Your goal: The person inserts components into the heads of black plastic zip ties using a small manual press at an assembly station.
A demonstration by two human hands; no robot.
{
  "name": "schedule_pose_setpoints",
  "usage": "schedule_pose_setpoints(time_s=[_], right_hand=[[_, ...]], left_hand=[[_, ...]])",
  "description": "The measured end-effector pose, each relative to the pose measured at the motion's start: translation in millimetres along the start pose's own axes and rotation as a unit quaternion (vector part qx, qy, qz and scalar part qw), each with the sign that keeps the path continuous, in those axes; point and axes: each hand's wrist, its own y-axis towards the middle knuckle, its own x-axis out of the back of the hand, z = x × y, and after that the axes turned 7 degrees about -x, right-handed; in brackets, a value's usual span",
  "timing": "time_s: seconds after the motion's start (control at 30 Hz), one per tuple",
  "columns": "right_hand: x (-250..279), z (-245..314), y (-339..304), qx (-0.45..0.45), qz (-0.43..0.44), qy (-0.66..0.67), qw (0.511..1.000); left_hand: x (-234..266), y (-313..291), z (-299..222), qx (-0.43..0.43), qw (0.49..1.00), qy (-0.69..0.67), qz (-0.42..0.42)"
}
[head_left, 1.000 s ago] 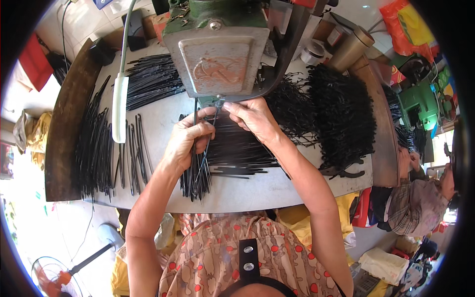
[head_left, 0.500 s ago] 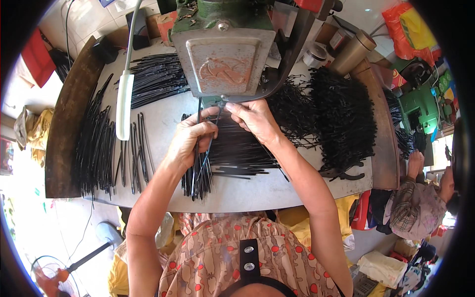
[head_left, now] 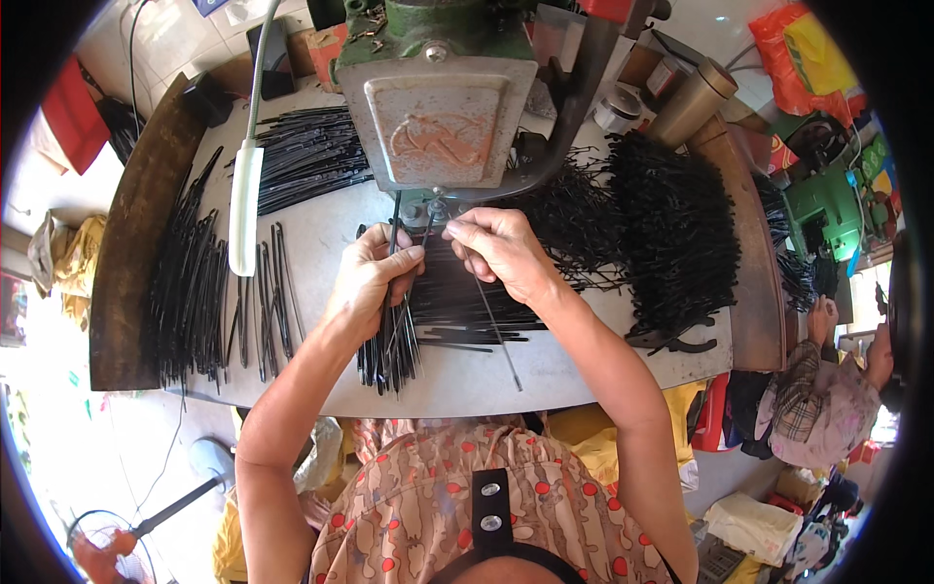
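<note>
Under the green and grey machine head [head_left: 438, 88], both my hands work close together at the small metal tooling [head_left: 438, 207]. My left hand [head_left: 370, 274] is closed around several thin black rods that look like umbrella ribs [head_left: 387, 350]; their lower ends fan out below it. One rod rises past my left fingers towards the machine, and another slants up to the tooling. To the right, my right hand [head_left: 501, 248] pinches a single thin rod [head_left: 502, 341], which hangs down and slightly rightward over the table. My right fingertips are just apart from the tooling.
Black rods lie in bundles [head_left: 190, 302] at the left, at the back left and beneath my hands. A dense black heap [head_left: 681, 243] covers the right side. A white lamp tube [head_left: 245, 209] hangs at the left. Wooden boards [head_left: 131, 243] edge the table. Another person's arms show far right.
My right hand has drawn slightly down and away from the tooling. The rod in it has swung to hang more steeply, its lower end now nearer the front edge. My left hand stays nearly in place.
</note>
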Motion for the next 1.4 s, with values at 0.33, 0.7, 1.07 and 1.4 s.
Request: schedule_pose_setpoints(time_s=[0.33, 0.7, 1.07, 1.4], right_hand=[[-10.8, -4.2, 7.6, 0.045, -0.029, 0.024, 0.998], [-12.2, -11.4, 15.7, 0.074, -0.045, -0.003, 0.996], [45.2, 12.9, -11.2, 0.062, -0.15, -0.197, 0.967], [81.7, 23.5, -42.3, 0.117, -0.155, -0.505, 0.841]], left_hand=[[-15.0, 6.0, 7.4, -0.033, 0.999, -0.036, -0.022], [-19.3, 10.7, 8.6, -0.023, 0.997, -0.044, -0.051], [-15.7, 9.1, -0.1, -0.004, 0.998, -0.042, -0.047], [73.5, -12.4, -33.8, -0.283, 0.548, 0.78, -0.108]])
